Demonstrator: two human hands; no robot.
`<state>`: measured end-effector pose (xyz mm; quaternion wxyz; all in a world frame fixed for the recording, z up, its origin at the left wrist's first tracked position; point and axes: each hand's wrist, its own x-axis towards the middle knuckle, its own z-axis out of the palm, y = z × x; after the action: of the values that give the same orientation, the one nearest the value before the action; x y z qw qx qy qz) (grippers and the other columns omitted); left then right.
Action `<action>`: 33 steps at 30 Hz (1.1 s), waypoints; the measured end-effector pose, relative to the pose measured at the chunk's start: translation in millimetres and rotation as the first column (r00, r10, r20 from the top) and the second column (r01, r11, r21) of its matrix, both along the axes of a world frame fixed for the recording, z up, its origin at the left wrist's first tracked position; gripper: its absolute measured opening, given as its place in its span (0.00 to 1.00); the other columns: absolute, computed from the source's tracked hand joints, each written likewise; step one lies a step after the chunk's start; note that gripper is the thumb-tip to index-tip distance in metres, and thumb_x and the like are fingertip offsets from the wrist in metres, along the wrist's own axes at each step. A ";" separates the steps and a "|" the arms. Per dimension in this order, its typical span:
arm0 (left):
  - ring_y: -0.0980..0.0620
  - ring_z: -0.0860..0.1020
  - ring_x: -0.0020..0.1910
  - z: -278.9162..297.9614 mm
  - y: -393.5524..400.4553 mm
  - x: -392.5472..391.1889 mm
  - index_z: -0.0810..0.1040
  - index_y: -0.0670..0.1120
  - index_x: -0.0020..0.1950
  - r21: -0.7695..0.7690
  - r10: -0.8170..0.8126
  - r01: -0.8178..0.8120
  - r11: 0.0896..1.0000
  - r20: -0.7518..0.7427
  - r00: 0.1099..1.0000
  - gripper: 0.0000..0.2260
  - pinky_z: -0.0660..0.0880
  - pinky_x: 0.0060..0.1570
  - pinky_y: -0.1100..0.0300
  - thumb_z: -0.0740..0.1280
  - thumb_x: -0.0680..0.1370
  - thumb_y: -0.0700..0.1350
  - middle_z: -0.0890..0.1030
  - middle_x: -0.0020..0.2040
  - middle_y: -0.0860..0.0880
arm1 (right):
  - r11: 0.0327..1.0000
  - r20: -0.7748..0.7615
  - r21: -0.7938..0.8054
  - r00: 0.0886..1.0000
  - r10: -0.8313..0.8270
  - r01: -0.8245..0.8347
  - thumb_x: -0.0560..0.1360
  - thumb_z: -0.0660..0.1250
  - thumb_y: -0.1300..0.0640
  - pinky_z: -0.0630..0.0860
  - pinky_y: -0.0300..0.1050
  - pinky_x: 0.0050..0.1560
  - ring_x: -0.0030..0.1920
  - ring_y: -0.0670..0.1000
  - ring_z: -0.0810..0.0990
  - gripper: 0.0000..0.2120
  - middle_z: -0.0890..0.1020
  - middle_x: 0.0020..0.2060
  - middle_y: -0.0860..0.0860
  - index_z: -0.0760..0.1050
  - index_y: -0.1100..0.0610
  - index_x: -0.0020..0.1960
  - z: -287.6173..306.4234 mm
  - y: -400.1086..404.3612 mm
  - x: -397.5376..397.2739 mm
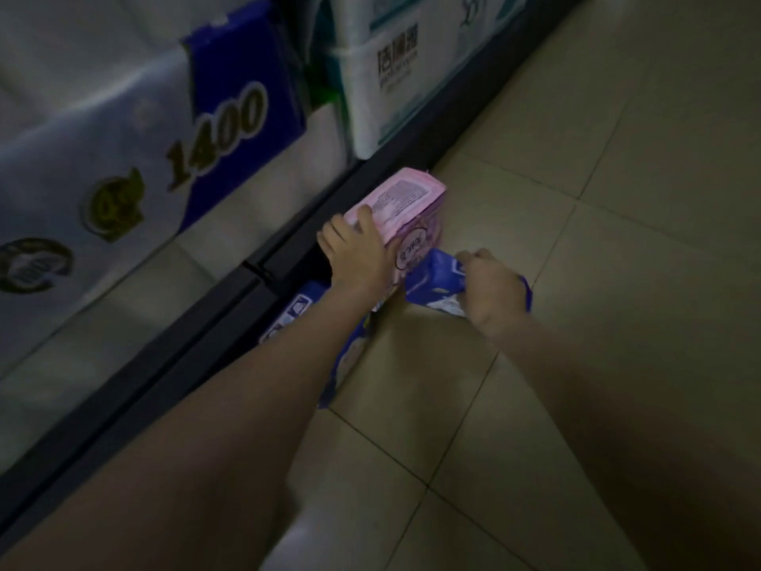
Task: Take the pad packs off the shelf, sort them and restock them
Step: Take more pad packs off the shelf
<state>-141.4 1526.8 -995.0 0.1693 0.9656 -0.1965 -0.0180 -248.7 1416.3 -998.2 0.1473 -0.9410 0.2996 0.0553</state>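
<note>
We reach down with both bare arms to the tiled floor [576,166] at the foot of a dark store shelf [173,348], in dim light. Our left hand [357,252] has its grip closed around the near end of a pink pad pack [405,208], fingers curled over its top edge; the pack is tilted, with its printed back panel facing up, and hangs just in front of the shelf's dark base rail. Our right hand [490,286] pinches a blue pad pack [432,278] from above, its grip clenched on the crumpled wrapper, and this pack sits low over the floor, just beside the pink one and touching or nearly touching its lower corner. A further blue pad pack [294,313] lies below our left forearm, partly hidden by it, at the edge of the shelf base; we cannot tell whether it rests on the floor or in the gap beneath the rail. On the shelf above stand bulk paper goods: a large white and blue package marked 1400 [214,129] at left, and a white tissue pack with a QR code [395,76] to its right. Motion blur softens the shelf goods, and their smaller print is unreadable.
</note>
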 end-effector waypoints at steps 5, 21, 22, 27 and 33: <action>0.40 0.63 0.66 -2.1 -24.3 16.0 0.62 0.43 0.70 -0.026 -0.117 0.115 0.993 -0.049 0.992 0.21 0.56 0.69 0.50 0.59 0.80 0.50 0.62 0.68 0.40 | 0.995 -0.005 -0.095 0.999 0.034 -0.034 0.75 0.62 0.68 0.70 0.51 0.45 0.55 0.60 0.76 0.20 0.70 0.61 0.56 0.67 0.59 0.66 -2.8 2.4 6.7; 0.33 0.78 0.42 -20.3 51.5 15.8 0.78 0.32 0.47 0.153 -0.422 0.411 0.899 0.043 0.906 0.10 0.73 0.41 0.47 0.62 0.71 0.37 0.77 0.44 0.32 | 0.912 0.019 -0.213 0.931 0.364 -0.351 0.77 0.59 0.65 0.69 0.49 0.42 0.56 0.60 0.76 0.21 0.67 0.65 0.53 0.63 0.55 0.69 3.4 7.1 12.4; 0.35 0.77 0.45 -18.8 63.1 12.8 0.78 0.34 0.50 0.182 -0.438 0.426 0.886 0.032 0.898 0.13 0.72 0.43 0.47 0.61 0.72 0.41 0.77 0.47 0.33 | 0.861 -0.030 -0.238 0.890 0.455 -0.449 0.77 0.57 0.64 0.67 0.47 0.41 0.57 0.59 0.75 0.20 0.67 0.65 0.52 0.63 0.55 0.68 0.4 7.8 4.4; 0.40 0.79 0.45 -25.5 136.2 -9.6 0.77 0.43 0.52 0.352 -0.690 0.660 0.664 -0.052 0.722 0.18 0.76 0.35 0.52 0.58 0.69 0.52 0.79 0.49 0.42 | 0.608 -0.069 -0.179 0.626 0.777 -0.774 0.78 0.57 0.63 0.62 0.42 0.43 0.61 0.56 0.74 0.19 0.69 0.67 0.53 0.67 0.54 0.68 -7.6 38.1 -24.1; 0.48 0.62 0.71 -25.6 180.2 -35.0 0.58 0.49 0.75 0.507 -0.546 0.594 0.624 -0.260 0.796 0.25 0.64 0.63 0.56 0.59 0.79 0.49 0.57 0.75 0.49 | 0.728 -0.270 0.012 0.699 0.662 -0.685 0.81 0.53 0.60 0.70 0.50 0.63 0.69 0.58 0.66 0.24 0.46 0.77 0.52 0.53 0.49 0.76 -24.2 109.4 -17.9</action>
<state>-176.4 1707.0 -1020.6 -0.1313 0.8563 -0.4707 -0.1671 -266.6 1525.7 -1022.4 0.0347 -0.9754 -0.0472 0.2124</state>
